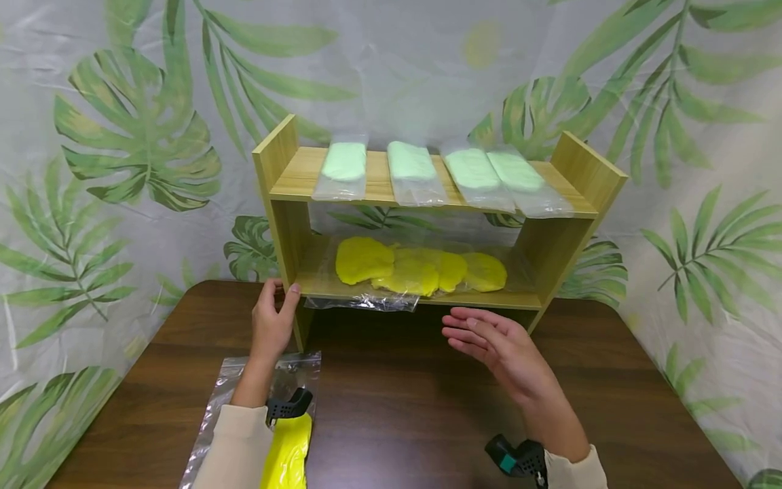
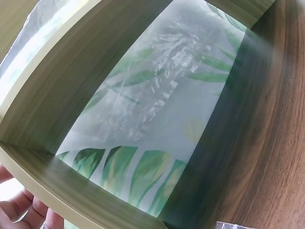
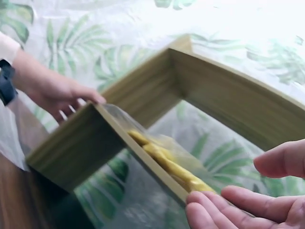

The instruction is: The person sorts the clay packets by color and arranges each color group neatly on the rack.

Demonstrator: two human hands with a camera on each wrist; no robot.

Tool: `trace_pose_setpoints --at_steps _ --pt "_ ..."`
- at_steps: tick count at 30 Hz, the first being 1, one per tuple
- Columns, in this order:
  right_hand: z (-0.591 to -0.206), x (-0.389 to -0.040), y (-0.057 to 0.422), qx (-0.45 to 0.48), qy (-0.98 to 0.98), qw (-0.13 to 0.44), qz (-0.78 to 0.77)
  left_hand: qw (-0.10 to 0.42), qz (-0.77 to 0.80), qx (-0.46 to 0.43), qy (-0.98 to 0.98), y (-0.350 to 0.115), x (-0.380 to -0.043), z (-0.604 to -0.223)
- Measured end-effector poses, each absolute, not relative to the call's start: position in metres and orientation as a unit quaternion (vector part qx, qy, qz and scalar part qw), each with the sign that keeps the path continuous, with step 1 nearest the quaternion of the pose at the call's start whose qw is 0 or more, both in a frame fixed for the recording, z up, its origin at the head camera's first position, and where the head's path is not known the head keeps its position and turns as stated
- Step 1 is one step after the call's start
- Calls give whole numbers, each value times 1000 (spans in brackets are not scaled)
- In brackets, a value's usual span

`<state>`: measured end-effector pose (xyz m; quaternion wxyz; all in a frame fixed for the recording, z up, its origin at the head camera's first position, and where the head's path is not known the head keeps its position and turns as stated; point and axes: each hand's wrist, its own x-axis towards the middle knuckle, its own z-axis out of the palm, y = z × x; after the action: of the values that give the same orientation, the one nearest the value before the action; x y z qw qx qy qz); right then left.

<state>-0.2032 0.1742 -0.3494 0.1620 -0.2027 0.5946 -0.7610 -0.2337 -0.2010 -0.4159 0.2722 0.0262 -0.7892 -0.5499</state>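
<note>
A two-tier wooden shelf stands on the table. My left hand holds its left side panel, thumb at the front edge and fingers on the outer face; those fingers show at the lower left of the left wrist view. In front of the lower board hovers my right hand, fingers extended, holding nothing. Several flat yellow pieces in clear bags overlap on that board, one bag end hanging over its front edge. The top board carries several pale green slabs in clear bags.
Under my left forearm, a clear zip bag lies on the brown table with a bright yellow item at it, partly hidden by the sleeve. A leaf-patterned cloth hangs behind the shelf.
</note>
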Motion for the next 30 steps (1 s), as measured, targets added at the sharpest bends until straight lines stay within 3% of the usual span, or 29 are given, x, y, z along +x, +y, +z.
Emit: trace_pose_setpoints --at_steps 13,30 --pt "-338 -205 198 -161 609 -6 -777 278 -536 37 -796 -203 -236 -411" --pt "-338 -216 235 19 579 -286 -763 285 -475 39 -832 -193 -223 -404"
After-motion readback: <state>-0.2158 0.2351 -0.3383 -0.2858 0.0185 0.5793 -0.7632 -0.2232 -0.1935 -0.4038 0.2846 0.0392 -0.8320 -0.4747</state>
